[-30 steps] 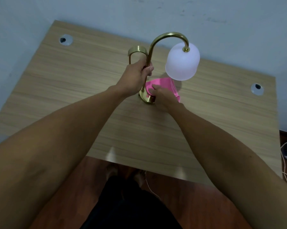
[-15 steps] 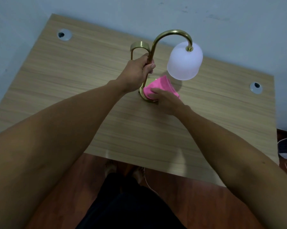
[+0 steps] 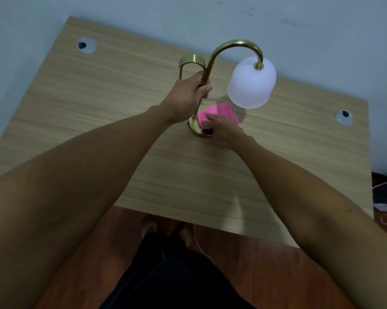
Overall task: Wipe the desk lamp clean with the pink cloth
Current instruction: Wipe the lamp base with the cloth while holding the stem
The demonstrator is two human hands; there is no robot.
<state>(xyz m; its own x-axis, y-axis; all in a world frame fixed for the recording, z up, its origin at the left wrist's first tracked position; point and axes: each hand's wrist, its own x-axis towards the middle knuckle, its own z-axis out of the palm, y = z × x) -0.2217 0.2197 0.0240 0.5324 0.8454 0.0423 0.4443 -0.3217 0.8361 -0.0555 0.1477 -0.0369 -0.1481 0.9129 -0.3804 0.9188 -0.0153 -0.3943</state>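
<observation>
A brass desk lamp (image 3: 235, 44) with a curved neck and a frosted white shade (image 3: 251, 83) stands near the far middle of the wooden desk (image 3: 99, 103). My left hand (image 3: 188, 97) is closed around the lamp's upright stem, just below a brass loop handle (image 3: 191, 60). My right hand (image 3: 223, 130) presses the folded pink cloth (image 3: 217, 111) down onto the round brass base (image 3: 196, 130), under the shade. Much of the base is hidden by the cloth and my fingers.
Two round cable grommets sit in the desk, one at the far left (image 3: 86, 45) and one at the right (image 3: 344, 117). A pale wall runs behind the desk. White cables and a dark object (image 3: 386, 197) lie on the reddish floor at the right.
My right hand with the cloth has shifted slightly over the base, from its near right side toward the stem. The left hand keeps its hold on the stem.
</observation>
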